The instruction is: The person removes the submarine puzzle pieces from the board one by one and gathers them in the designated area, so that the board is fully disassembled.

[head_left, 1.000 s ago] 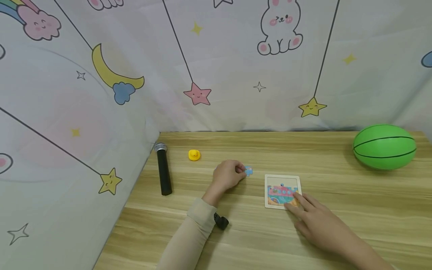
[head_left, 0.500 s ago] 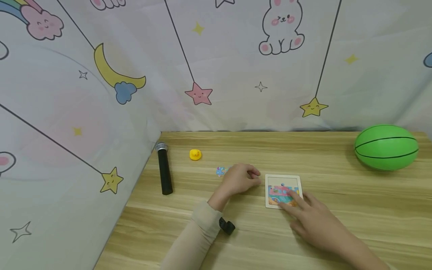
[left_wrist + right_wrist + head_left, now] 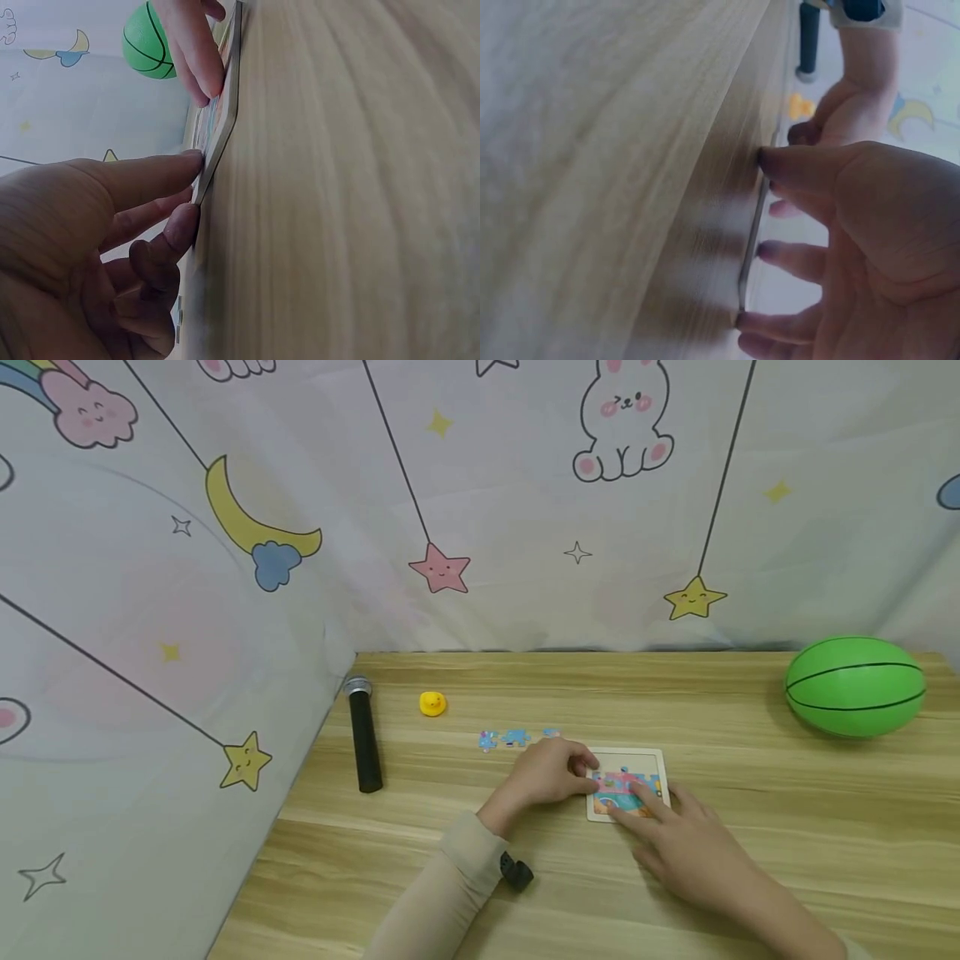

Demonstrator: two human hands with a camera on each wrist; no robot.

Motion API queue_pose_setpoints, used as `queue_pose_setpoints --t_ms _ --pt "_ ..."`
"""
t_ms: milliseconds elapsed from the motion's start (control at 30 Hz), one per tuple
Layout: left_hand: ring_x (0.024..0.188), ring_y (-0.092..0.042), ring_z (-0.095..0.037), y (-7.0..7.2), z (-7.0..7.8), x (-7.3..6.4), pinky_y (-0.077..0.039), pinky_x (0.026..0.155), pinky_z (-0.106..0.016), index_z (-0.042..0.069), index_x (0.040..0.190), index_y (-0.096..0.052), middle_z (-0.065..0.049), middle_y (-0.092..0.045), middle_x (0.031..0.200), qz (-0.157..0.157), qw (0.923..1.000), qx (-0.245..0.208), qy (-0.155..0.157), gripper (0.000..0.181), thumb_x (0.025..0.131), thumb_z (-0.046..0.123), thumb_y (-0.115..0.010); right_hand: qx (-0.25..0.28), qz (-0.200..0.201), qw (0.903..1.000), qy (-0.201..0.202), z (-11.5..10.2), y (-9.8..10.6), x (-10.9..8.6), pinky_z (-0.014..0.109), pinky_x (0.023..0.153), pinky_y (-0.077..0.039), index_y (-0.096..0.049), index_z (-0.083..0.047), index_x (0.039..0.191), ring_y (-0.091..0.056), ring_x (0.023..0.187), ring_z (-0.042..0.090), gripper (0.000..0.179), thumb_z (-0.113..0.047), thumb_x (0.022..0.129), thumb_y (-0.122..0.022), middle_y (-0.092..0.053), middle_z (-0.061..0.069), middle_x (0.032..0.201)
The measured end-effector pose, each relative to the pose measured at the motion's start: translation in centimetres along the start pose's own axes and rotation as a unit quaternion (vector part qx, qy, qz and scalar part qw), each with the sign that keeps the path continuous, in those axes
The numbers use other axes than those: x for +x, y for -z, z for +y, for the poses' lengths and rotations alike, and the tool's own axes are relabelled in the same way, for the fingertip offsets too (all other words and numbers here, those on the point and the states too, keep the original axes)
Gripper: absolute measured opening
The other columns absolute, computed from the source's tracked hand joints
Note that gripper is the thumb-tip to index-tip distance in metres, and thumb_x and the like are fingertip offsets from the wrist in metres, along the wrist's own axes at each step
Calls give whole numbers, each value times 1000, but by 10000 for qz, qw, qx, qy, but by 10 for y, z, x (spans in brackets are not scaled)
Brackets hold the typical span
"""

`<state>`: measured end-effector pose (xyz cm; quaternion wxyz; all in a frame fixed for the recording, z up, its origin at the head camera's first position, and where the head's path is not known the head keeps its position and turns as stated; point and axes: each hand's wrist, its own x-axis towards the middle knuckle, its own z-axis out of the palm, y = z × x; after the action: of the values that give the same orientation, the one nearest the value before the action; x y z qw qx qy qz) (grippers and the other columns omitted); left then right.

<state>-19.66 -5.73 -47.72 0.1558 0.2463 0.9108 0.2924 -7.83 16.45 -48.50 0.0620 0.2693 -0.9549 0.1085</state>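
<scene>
A small jigsaw puzzle point(image 3: 627, 758) lies flat on the wooden table, its pale frame partly filled with pink, blue and teal pieces. At its left edge, my left hand point(image 3: 551, 771) pinches the rim between thumb and a finger, seen close up in the left wrist view. The left hand's other fingers curl inward. My right hand point(image 3: 693, 843) rests its extended fingertips on the lower right of the puzzle, covering some of the picture. Loose jigsaw pieces point(image 3: 515, 737) lie in a row behind the left hand, which partly hides the rightmost one.
A black microphone point(image 3: 364, 739) and a yellow rubber duck point(image 3: 432, 703) are at the back left. A green ball point(image 3: 855, 687) with black lines sits at the back right. The patterned cloth point(image 3: 510, 510) hangs along the table's far and left edges.
My left hand has moved right, from the loose pieces to the puzzle's left edge, uncovering the row. My right hand has slid slightly left on the puzzle.
</scene>
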Motion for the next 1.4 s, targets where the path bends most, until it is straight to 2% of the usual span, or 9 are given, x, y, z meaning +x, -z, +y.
queue_pose_setpoints --t_ms 467,867,933,1000,1167,1267,1400 --pt "77 -58 0 -3 3 1 -46 73 -24 21 102 -78 17 -65 84 -57 9997 -87 227 17 88 28 -86 -175 63 9998 97 -3 -1 1 66 81 -52 -67 -31 141 -53 120 60 51 -32 92 -80 -58 12 147" --pt "77 -59 0 -3 5 -2 -45 75 -25 19 99 -75 17 -66 82 128 9994 -302 147 13 91 24 -83 -96 -56 9999 -21 -3 -1 1 68 84 -50 -66 -32 142 -51 122 63 51 -32 92 -79 -57 12 149" --pt "77 -59 0 -3 4 -2 -45 74 -25 19 98 -75 17 -66 82 177 9992 -343 118 10 93 24 -82 -73 -112 9999 -53 -3 -1 2 69 85 -50 -65 -32 142 -50 123 63 50 -29 93 -78 -56 12 150" --pt "77 -59 0 -3 3 -2 -45 74 -25 20 96 -75 17 -66 83 230 9989 -392 71 7 94 24 -81 -54 -164 9998 -64 -3 0 2 69 85 -50 -65 -32 142 -49 123 64 54 -19 92 -77 -55 13 151" --pt "81 -61 0 -1 -2 -5 -48 77 -24 20 96 -77 16 -68 86 431 9974 -579 -62 6 95 25 -79 -2 -249 9997 -77 -3 0 2 69 85 -49 -65 -31 143 -48 124 64 70 5 83 -72 -54 14 151" --pt "81 -63 -1 4 -5 -8 -50 75 -25 19 98 -77 15 -69 88 558 9953 -786 -65 5 95 24 -78 23 -260 9996 -93 -2 0 3 69 87 -48 -65 -31 143 -49 124 63 69 5 84 -71 -54 14 151" --pt "70 -62 -5 16 -10 -15 -49 65 -25 20 98 -77 13 -70 89 673 9914 -1118 13 4 96 24 -77 25 -369 9992 -151 0 2 6 71 91 -46 -63 -31 145 -49 124 63 70 4 85 -70 -52 14 153"
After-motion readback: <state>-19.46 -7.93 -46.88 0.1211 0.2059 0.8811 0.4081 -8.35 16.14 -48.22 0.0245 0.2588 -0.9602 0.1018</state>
